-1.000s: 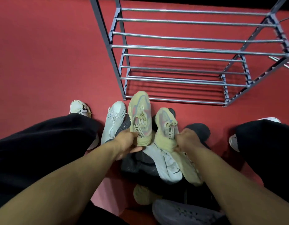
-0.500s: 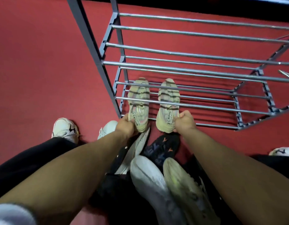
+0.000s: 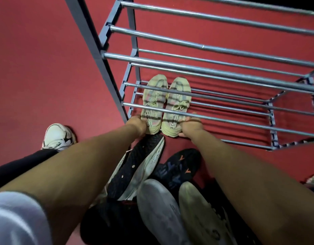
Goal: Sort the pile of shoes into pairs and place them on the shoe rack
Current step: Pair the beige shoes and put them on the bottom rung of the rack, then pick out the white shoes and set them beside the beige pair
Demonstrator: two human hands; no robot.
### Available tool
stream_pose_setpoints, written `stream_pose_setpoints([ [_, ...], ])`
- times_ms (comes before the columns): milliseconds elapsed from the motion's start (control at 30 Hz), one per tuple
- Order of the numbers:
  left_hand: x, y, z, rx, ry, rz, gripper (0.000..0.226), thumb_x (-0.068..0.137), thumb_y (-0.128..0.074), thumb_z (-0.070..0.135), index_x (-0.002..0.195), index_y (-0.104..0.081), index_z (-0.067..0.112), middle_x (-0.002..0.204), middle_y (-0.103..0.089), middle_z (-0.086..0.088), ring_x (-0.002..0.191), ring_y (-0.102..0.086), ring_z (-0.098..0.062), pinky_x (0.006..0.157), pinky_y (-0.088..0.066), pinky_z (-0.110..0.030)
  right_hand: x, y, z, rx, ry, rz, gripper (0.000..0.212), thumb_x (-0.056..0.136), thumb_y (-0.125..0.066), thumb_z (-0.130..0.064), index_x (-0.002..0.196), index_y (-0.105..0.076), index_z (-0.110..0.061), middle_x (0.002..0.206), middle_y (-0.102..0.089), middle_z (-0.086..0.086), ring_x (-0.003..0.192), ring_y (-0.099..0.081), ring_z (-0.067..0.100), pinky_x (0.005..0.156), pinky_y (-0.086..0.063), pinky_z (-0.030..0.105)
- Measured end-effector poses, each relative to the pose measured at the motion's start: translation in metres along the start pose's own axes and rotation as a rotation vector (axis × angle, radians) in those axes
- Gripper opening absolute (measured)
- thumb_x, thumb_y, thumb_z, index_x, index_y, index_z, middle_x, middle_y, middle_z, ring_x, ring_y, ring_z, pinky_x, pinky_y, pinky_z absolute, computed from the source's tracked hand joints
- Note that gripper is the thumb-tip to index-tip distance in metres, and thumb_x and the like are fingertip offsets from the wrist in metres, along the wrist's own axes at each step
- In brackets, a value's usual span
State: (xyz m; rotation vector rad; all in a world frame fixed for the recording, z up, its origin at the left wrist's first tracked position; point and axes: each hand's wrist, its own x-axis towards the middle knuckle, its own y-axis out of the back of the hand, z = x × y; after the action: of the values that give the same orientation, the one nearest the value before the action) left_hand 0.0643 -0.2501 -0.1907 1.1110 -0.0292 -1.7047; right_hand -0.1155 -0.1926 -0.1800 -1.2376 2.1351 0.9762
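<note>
Each hand, left (image 3: 137,123) and right (image 3: 191,125), pinches a heel of the yellow pair (image 3: 166,105); better to push both toes level ahead of the grip onto the rack (image 3: 205,48) bars, then let go.

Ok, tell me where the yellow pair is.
The yellow pair sits side by side at the shoe rack's lowest level, left end, heels held by left hand and right hand.

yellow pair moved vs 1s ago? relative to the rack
Yes. The yellow pair went forward from the pile into the shoe rack, low on its left side. The left hand and right hand hold the heels.
</note>
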Motion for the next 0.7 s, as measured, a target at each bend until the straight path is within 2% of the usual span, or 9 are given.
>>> stream_pose_setpoints([
  [67,-0.014,-0.001,-0.003,0.052,-0.060,0.086,0.040,0.098,-0.041,0.037,0.116,-0.060,0.007,0.114,-0.065,-0.017,0.103,-0.063,-0.037,0.093,-0.051,-0.043,-0.009,0.003,0.003,-0.056,0.010,0.013,0.016,0.091,-0.057,-0.019,0.079,-0.047,-0.022,0.092,-0.069,0.007,0.070,-0.066,0.022,0.076,-0.060,0.043],
  [167,-0.055,-0.008,-0.031,0.090,-0.093,0.176,0.041,0.089,-0.053,0.050,0.107,-0.055,0.013,0.109,-0.064,-0.008,0.101,-0.062,-0.031,0.092,-0.050,-0.042,-0.016,0.010,0.024,-0.344,0.115,0.076,0.023,0.085,-0.052,-0.033,0.102,-0.054,-0.017,0.096,-0.067,0.009,0.081,-0.068,0.031,0.075,-0.060,0.044],
  [267,-0.098,-0.025,-0.059,0.381,-0.079,-0.015,0.083,0.061,-0.066,0.071,0.120,-0.050,0.016,0.120,-0.057,-0.009,0.115,-0.056,-0.031,0.096,-0.048,-0.045,-0.044,0.015,0.042,-0.527,0.133,0.010,0.032,0.080,-0.046,-0.029,0.097,-0.061,-0.006,0.089,-0.067,0.014,0.082,-0.069,0.037,0.069,-0.055,0.034],
  [333,-0.109,-0.031,-0.066,0.517,-0.034,-0.044,0.084,0.073,-0.068,0.054,0.140,-0.031,0.021,0.138,-0.042,-0.010,0.128,-0.043,-0.036,0.104,-0.040,-0.048,-0.065,0.015,0.049,-0.673,0.154,-0.063,0.030,0.072,-0.043,-0.030,0.080,-0.061,-0.008,0.090,-0.069,0.014,0.088,-0.069,0.036,0.070,-0.051,0.031],
  [400,-0.115,-0.025,-0.066,0.486,0.013,-0.043,0.077,0.082,-0.061,0.040,0.146,-0.021,0.028,0.140,-0.045,-0.016,0.126,-0.046,-0.038,0.105,-0.039,-0.045,-0.084,0.017,0.055,-0.791,0.193,-0.120,0.023,0.069,-0.042,-0.030,0.069,-0.055,-0.011,0.091,-0.068,0.016,0.093,-0.067,0.035,0.070,-0.047,0.029],
  [500,-0.121,0.000,-0.073,0.505,-0.031,-0.121,0.092,0.068,-0.072,0.047,0.146,-0.026,0.032,0.135,-0.056,-0.012,0.122,-0.055,-0.033,0.104,-0.044,-0.040,-0.109,0.022,0.052,-0.850,0.229,-0.142,0.019,0.070,-0.044,-0.028,0.068,-0.055,-0.013,0.098,-0.071,0.017,0.090,-0.068,0.034,0.069,-0.046,0.029],
  [567,-0.130,0.021,-0.070,0.418,-0.028,-0.167,0.106,0.058,-0.083,0.045,0.148,-0.029,0.031,0.139,-0.054,-0.006,0.125,-0.054,-0.027,0.107,-0.042,-0.035,-0.128,0.028,0.047,-0.871,0.264,-0.122,0.016,0.074,-0.046,-0.027,0.072,-0.056,-0.014,0.104,-0.071,0.015,0.097,-0.066,0.033,0.080,-0.048,0.032],
  [633,-0.145,0.041,-0.060,0.308,-0.053,-0.230,0.100,0.064,-0.086,0.033,0.149,-0.032,0.028,0.140,-0.051,-0.006,0.126,-0.053,-0.026,0.106,-0.040,-0.030,-0.145,0.033,0.045,-0.949,0.293,-0.093,0.017,0.079,-0.047,-0.025,0.087,-0.060,-0.017,0.114,-0.067,0.010,0.112,-0.058,0.029,0.098,-0.038,0.036],
  [700,-0.169,0.064,-0.048,0.245,-0.066,-0.282,0.088,0.068,-0.083,0.032,0.144,-0.040,0.034,0.136,-0.053,-0.005,0.121,-0.054,-0.026,0.099,-0.044,-0.031,-0.167,0.039,0.044,-1.033,0.315,-0.085,0.020,0.082,-0.046,-0.025,0.093,-0.060,-0.016,0.114,-0.063,0.009,0.118,-0.051,0.027,0.101,-0.029,0.038],
])
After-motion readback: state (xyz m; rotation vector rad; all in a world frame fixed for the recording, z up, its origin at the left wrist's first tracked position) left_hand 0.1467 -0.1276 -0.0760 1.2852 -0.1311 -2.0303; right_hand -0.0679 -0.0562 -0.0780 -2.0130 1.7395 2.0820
